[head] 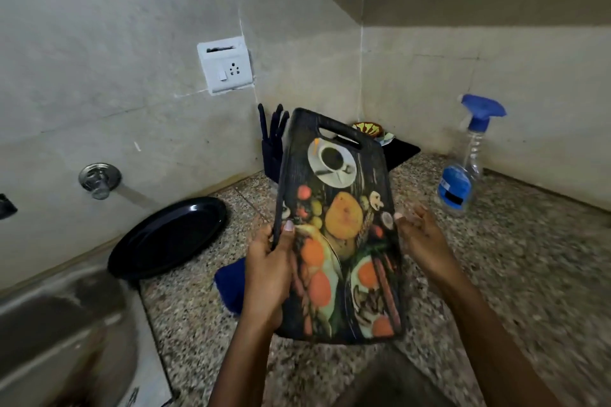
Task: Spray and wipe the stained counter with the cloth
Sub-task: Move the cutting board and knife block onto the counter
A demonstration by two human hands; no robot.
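Speckled granite forms the desk [515,274], and above it both hands hold a dark chopping board [337,228] printed with fruit, vegetables and a coffee cup, tilted up with its handle slot away from the person. The left hand [269,277] has its grip closed round the board's left edge, thumb on the printed face; the right hand [421,238] holds the right edge with curled fingers. The blue cloth [231,284] lies on the desk just left of the board, partly hidden behind the left hand. The spray bottle [466,162], clear with a blue trigger head, stands upright near the right wall. A black plate [168,238] rests beside the steel sink [66,334], and a knife block [272,142] stands in the corner.
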